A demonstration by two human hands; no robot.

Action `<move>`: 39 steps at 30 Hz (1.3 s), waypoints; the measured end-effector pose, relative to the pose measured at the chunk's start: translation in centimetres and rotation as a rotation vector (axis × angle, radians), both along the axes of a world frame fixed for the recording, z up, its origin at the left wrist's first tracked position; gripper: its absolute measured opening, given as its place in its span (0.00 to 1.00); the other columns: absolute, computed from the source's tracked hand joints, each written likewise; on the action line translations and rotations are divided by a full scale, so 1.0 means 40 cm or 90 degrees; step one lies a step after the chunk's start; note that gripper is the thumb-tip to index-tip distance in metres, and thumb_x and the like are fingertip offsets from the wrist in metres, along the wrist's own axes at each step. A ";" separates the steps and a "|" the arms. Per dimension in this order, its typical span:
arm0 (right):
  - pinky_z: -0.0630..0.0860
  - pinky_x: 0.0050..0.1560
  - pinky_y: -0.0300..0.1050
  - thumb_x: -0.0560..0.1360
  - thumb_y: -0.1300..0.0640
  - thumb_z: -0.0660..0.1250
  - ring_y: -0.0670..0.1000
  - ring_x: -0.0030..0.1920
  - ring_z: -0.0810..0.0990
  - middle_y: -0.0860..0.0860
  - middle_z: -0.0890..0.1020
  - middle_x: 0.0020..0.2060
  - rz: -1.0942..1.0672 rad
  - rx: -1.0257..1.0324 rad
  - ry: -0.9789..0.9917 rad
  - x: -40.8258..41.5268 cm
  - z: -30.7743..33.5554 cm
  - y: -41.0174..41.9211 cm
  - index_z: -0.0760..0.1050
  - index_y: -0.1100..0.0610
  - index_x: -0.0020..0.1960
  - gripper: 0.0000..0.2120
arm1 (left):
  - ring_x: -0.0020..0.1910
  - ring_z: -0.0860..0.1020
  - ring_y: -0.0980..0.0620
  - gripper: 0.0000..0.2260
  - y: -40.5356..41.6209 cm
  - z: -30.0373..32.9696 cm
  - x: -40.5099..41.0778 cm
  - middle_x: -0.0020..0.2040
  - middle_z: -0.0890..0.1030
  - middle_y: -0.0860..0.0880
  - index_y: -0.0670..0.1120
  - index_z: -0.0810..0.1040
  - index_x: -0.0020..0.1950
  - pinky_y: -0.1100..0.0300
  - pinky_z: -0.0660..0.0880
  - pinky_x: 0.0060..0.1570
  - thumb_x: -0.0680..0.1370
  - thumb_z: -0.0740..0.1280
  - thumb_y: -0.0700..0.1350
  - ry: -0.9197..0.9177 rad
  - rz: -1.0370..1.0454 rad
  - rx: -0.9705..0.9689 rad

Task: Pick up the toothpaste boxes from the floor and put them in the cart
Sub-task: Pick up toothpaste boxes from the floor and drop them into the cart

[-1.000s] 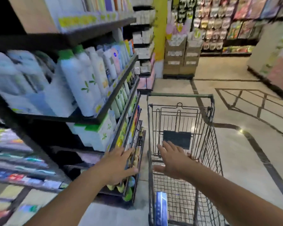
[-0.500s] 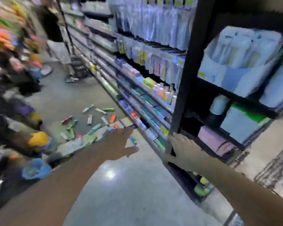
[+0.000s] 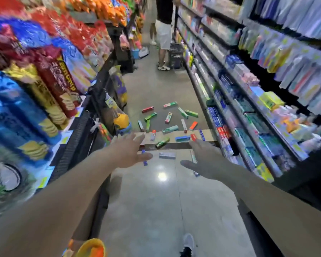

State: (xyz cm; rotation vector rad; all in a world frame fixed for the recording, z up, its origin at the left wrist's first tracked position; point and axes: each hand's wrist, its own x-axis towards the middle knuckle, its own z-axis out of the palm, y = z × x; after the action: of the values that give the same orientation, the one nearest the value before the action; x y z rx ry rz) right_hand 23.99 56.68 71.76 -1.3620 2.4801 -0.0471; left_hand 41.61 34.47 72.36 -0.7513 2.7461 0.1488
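Several toothpaste boxes lie scattered on the aisle floor ahead, among them a green one (image 3: 191, 113), a red one (image 3: 147, 109), a white one (image 3: 167, 155) and a blue one (image 3: 182, 138). My left hand (image 3: 127, 152) reaches forward with spread fingers and holds nothing. My right hand (image 3: 204, 158) is also stretched out with straight fingers and is empty. Both hands hover in front of the nearest boxes, not touching them. The cart is out of view.
Snack shelves (image 3: 44, 80) line the left side and toiletry shelves (image 3: 248, 108) the right. A person (image 3: 163, 32) stands at the far end beside a dark basket (image 3: 176, 55). My shoe (image 3: 188, 243) shows at the bottom.
The view has swung from the cart round to the aisle. The boxes on the floor are now straight ahead and both empty hands point toward them.
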 end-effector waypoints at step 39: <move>0.55 0.73 0.57 0.76 0.31 0.56 0.55 0.76 0.58 0.53 0.59 0.77 0.031 0.119 -0.058 -0.948 -0.459 -1.250 0.49 0.51 0.79 0.40 | 0.76 0.58 0.43 0.41 -1.138 -0.528 -0.963 0.79 0.56 0.46 0.53 0.44 0.81 0.43 0.60 0.72 0.76 0.56 0.70 -0.011 0.110 0.172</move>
State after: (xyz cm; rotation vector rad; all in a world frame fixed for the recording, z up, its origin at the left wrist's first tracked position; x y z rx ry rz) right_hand -13.94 6.69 53.39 -1.3106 2.3115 0.1264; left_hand 3.09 -11.07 51.25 -0.9043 2.5690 0.5340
